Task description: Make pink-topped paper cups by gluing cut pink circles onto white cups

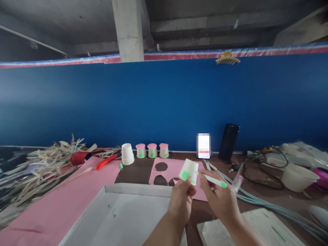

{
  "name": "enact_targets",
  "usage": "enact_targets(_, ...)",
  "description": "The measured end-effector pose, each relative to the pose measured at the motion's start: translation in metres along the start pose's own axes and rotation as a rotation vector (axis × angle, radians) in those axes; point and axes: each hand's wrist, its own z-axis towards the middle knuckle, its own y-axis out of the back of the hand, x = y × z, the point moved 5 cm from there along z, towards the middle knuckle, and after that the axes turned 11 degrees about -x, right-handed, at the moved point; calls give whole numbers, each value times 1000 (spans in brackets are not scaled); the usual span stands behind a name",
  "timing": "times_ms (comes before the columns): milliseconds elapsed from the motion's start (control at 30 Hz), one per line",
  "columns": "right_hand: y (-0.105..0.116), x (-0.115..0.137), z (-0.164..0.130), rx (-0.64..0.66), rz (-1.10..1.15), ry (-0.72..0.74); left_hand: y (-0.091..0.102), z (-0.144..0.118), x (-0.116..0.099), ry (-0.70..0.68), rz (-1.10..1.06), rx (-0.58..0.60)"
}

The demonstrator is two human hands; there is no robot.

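Observation:
My left hand (182, 194) is closed on a white paper cup (192, 165), tilted, with green patches on its side. My right hand (219, 193) grips a white marker pen (211, 179) with a green end, its tip at the cup's right side. Whether the tip touches the cup I cannot tell. Behind both hands lies a pink sheet (173, 164) with round holes cut in it. Along the back stand three small cups, one of them a pink-topped cup (152, 151) with a green patch. A green marker cap (121, 166) lies near an upturned white cup (127, 154).
A white shallow box (138, 190) sits in front, left of my hands. Red-handled scissors (106, 161) lie on a larger pink sheet (77, 194). Paper strips (48, 164) pile up at left. At right are a dark cylinder (229, 141), cables (271, 203), a notebook (271, 227) and a white tub (298, 177).

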Motion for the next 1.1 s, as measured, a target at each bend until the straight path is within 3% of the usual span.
enact_targets(433, 1, 2, 0, -16, -6, 25, 1, -1, 1, 11, -23, -19)
enact_targets(567, 5, 1, -2, -55, 110, -50, 4, 1, 2, 39, -77, -79)
enact_targets(700, 12, -6, -2, -233, 257, -311, 6, 5, 2, 72, -147, -137)
enact_targets(767, 8, -16, -3, -254, 301, -483, 5, 6, 1, 92, -184, -140)
enact_targets(867, -8, -38, -10, -207, 436, -780, 5, 5, 0, 126, -222, -132)
enact_targets(967, -29, -55, -22, -78, 536, -1054, 3, 4, -2, 125, -241, -86)
enact_targets(1100, -45, -53, -34, 23, 697, -1235, 1, 3, -2, 112, -257, -12)
